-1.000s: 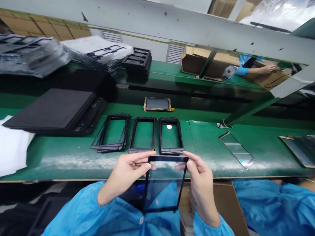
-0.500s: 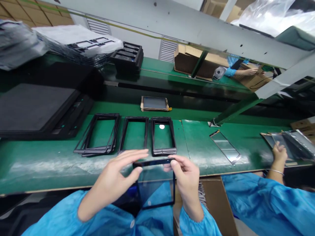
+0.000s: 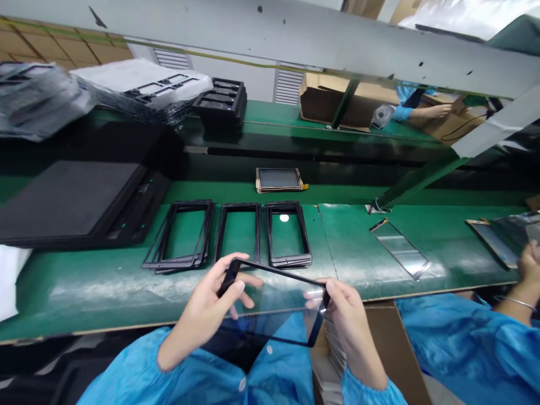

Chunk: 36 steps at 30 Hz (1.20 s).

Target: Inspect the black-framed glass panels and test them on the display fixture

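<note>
I hold a thin glass panel (image 3: pixel 274 304) with a black border over my lap, just in front of the green bench edge. My left hand (image 3: pixel 211 304) pinches its left end with thumb and fingers. My right hand (image 3: pixel 343 312) pinches its right end. The panel lies tilted, its long side running left to right. On the bench just beyond stand three piles of black rectangular frames: a left pile (image 3: pixel 179 236), a single middle frame (image 3: pixel 237 232), and a right pile (image 3: pixel 288 235).
A stack of small screens (image 3: pixel 279 179) lies behind the frames. Black trays (image 3: pixel 76 202) sit at left, a loose glass strip (image 3: pixel 400 248) at right. A co-worker's hand (image 3: pixel 527 264) in a blue sleeve works at far right. A cardboard box (image 3: pixel 371 349) stands below the bench.
The panel has turned from hanging upright with its short edge on top to lying sideways and tilted. My hands shifted to its two ends. The view swung slightly.
</note>
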Each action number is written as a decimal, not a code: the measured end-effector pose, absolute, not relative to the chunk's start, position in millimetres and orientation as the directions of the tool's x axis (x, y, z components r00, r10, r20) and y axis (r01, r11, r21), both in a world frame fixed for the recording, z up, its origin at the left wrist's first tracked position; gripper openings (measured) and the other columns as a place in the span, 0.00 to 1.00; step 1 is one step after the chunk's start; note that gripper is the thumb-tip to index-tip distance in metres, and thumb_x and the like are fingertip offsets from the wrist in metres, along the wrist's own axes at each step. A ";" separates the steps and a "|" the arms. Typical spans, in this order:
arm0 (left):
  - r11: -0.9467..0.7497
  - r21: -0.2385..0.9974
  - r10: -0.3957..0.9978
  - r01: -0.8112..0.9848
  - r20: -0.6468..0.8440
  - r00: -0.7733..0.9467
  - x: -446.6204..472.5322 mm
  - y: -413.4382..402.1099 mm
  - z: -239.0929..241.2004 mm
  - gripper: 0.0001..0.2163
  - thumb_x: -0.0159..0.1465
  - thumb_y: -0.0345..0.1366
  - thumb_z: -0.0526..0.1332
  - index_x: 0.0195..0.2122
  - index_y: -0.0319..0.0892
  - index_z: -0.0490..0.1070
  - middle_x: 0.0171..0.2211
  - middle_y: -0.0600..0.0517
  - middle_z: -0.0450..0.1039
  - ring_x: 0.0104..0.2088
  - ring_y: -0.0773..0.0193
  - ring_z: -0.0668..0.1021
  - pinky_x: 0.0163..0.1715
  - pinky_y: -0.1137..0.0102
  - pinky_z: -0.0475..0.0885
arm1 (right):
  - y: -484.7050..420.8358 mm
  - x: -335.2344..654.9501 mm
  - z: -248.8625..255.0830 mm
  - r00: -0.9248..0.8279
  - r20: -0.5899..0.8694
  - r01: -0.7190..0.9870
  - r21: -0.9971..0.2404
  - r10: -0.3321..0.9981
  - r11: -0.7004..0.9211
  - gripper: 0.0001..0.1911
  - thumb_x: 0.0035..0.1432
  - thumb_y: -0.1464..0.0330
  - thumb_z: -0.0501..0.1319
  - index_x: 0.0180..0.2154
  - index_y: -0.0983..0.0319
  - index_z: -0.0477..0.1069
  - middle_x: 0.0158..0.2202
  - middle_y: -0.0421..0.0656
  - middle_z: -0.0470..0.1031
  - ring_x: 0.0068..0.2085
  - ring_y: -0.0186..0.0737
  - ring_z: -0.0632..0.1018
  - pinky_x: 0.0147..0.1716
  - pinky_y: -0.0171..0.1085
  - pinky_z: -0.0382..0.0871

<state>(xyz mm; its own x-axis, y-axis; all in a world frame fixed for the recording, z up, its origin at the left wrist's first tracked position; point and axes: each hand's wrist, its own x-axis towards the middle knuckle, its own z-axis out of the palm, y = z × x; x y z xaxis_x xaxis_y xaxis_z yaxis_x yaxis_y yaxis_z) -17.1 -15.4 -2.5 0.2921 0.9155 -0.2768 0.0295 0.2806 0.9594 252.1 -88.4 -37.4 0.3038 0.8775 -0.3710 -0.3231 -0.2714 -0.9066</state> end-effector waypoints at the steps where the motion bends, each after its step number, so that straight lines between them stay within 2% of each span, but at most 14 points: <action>1: 0.280 0.960 0.926 0.019 -0.276 0.259 -14.6 -17.8 -2.6 0.24 0.69 0.47 0.65 0.62 0.45 0.63 0.42 0.42 0.85 0.29 0.58 0.85 0.20 0.72 0.76 | -87.9 248.6 -38.6 0.337 -0.369 -0.348 -0.904 0.866 -0.250 0.22 0.57 0.49 0.71 0.36 0.62 0.84 0.25 0.50 0.85 0.26 0.52 0.86 0.29 0.44 0.82; 9: 0.270 0.963 0.946 0.026 -0.270 0.180 -10.5 -26.4 1.7 0.24 0.69 0.46 0.66 0.61 0.44 0.63 0.41 0.45 0.85 0.28 0.60 0.84 0.21 0.73 0.75 | -84.6 231.3 -32.2 0.461 -0.321 -0.329 -0.928 0.828 -0.177 0.19 0.58 0.52 0.72 0.34 0.63 0.82 0.23 0.45 0.84 0.24 0.45 0.85 0.29 0.39 0.81; 15: 0.305 0.953 0.936 0.000 -0.299 0.187 -14.5 -28.4 -8.2 0.26 0.68 0.48 0.67 0.61 0.44 0.62 0.40 0.45 0.85 0.28 0.59 0.84 0.20 0.71 0.76 | -85.7 221.4 -24.2 0.525 -0.277 -0.266 -0.952 0.805 -0.154 0.20 0.60 0.52 0.70 0.31 0.63 0.79 0.21 0.45 0.83 0.20 0.42 0.82 0.23 0.34 0.76; 17: 0.300 0.954 0.934 0.014 -0.297 0.200 -18.7 -27.5 -16.7 0.27 0.68 0.49 0.67 0.63 0.45 0.61 0.41 0.45 0.85 0.27 0.57 0.84 0.20 0.70 0.77 | -86.1 220.8 -23.4 0.496 -0.262 -0.271 -0.952 0.828 -0.139 0.22 0.62 0.49 0.67 0.36 0.63 0.80 0.23 0.46 0.84 0.21 0.42 0.83 0.23 0.36 0.77; 19: 0.241 0.968 0.947 0.072 -0.251 0.202 -23.4 -24.9 -25.0 0.26 0.70 0.49 0.64 0.65 0.46 0.61 0.48 0.41 0.84 0.30 0.56 0.86 0.21 0.68 0.79 | -87.4 221.4 -23.8 0.469 -0.250 -0.262 -0.955 0.847 -0.137 0.23 0.61 0.50 0.68 0.43 0.63 0.81 0.27 0.46 0.86 0.23 0.44 0.85 0.26 0.37 0.80; 20: 0.171 0.976 0.962 0.135 -0.195 0.191 -25.4 -22.9 -27.9 0.26 0.71 0.48 0.62 0.67 0.47 0.60 0.55 0.39 0.81 0.35 0.54 0.87 0.26 0.66 0.81 | -88.4 221.6 -24.4 0.466 -0.248 -0.246 -0.958 0.849 -0.145 0.22 0.60 0.51 0.70 0.45 0.62 0.80 0.28 0.47 0.87 0.25 0.44 0.86 0.27 0.37 0.80; 22: -0.055 0.942 0.986 0.332 -0.002 0.168 -27.4 -17.5 -29.0 0.29 0.72 0.45 0.61 0.72 0.50 0.57 0.70 0.38 0.67 0.54 0.47 0.84 0.44 0.58 0.84 | -91.1 221.0 -25.8 0.476 -0.237 -0.194 -0.968 0.847 -0.162 0.20 0.59 0.55 0.72 0.46 0.61 0.79 0.29 0.46 0.88 0.26 0.44 0.87 0.30 0.36 0.81; 23: -0.195 0.877 0.973 0.438 0.116 0.200 -26.9 -14.2 -26.9 0.30 0.71 0.43 0.62 0.73 0.52 0.56 0.74 0.40 0.59 0.63 0.45 0.77 0.56 0.53 0.79 | -92.5 219.8 -26.4 0.476 -0.230 -0.166 -0.971 0.849 -0.169 0.18 0.60 0.56 0.72 0.46 0.61 0.80 0.28 0.46 0.87 0.27 0.44 0.87 0.30 0.36 0.82; 24: -0.335 0.785 0.937 0.521 0.221 0.269 -25.3 -10.6 -23.2 0.31 0.71 0.41 0.63 0.73 0.53 0.57 0.76 0.43 0.56 0.69 0.44 0.70 0.65 0.48 0.71 | -93.8 218.2 -26.8 0.472 -0.220 -0.141 -0.975 0.854 -0.173 0.17 0.61 0.56 0.71 0.45 0.60 0.80 0.28 0.46 0.88 0.27 0.44 0.88 0.31 0.36 0.82; 25: -0.461 0.686 0.883 0.563 0.293 0.366 -22.5 -6.9 -18.6 0.29 0.71 0.39 0.63 0.72 0.54 0.60 0.75 0.46 0.58 0.72 0.44 0.66 0.70 0.45 0.62 | -95.0 216.2 -27.0 0.459 -0.209 -0.117 -0.978 0.864 -0.175 0.16 0.62 0.56 0.70 0.45 0.60 0.80 0.28 0.45 0.88 0.27 0.44 0.88 0.31 0.35 0.82; 27: -0.638 0.559 0.756 0.530 0.323 0.570 -14.2 0.5 -8.8 0.21 0.72 0.37 0.63 0.65 0.53 0.71 0.67 0.50 0.72 0.69 0.47 0.70 0.73 0.42 0.54 | -97.2 211.5 -26.4 0.429 -0.192 -0.078 -0.981 0.883 -0.175 0.15 0.62 0.56 0.70 0.44 0.59 0.81 0.29 0.45 0.88 0.27 0.44 0.88 0.30 0.35 0.83; 29: -0.702 0.557 0.663 0.444 0.282 0.693 -4.7 6.6 -1.9 0.12 0.74 0.37 0.61 0.55 0.51 0.79 0.54 0.53 0.83 0.58 0.52 0.81 0.71 0.46 0.60 | -99.3 207.3 -24.6 0.412 -0.184 -0.056 -0.983 0.892 -0.177 0.15 0.62 0.56 0.70 0.44 0.59 0.81 0.29 0.45 0.88 0.27 0.45 0.88 0.29 0.36 0.83; 32: -0.718 0.607 0.599 0.341 0.289 0.747 4.8 10.4 -0.7 0.10 0.75 0.37 0.59 0.45 0.46 0.82 0.44 0.54 0.87 0.43 0.57 0.86 0.58 0.55 0.74 | -103.0 204.1 -21.0 0.415 -0.181 -0.049 -0.983 0.892 -0.176 0.16 0.62 0.55 0.70 0.44 0.60 0.81 0.28 0.45 0.88 0.26 0.47 0.88 0.29 0.38 0.84; 36: -0.759 0.580 0.583 0.295 0.404 0.705 6.1 6.5 -4.3 0.11 0.75 0.35 0.59 0.45 0.43 0.83 0.43 0.50 0.87 0.41 0.56 0.86 0.46 0.61 0.78 | -104.3 205.7 -18.7 0.405 -0.189 -0.049 -0.982 0.895 -0.184 0.17 0.62 0.55 0.69 0.44 0.61 0.81 0.28 0.46 0.87 0.27 0.49 0.88 0.29 0.40 0.84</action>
<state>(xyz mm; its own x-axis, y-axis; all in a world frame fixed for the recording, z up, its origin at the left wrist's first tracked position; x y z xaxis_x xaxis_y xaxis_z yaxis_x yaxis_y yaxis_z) 6.1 6.5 -4.3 0.7049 0.5829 0.4042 0.2951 -0.7591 0.5802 205.7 -104.3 -18.7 0.4049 0.8947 -0.1885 -0.0494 -0.1845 -0.9816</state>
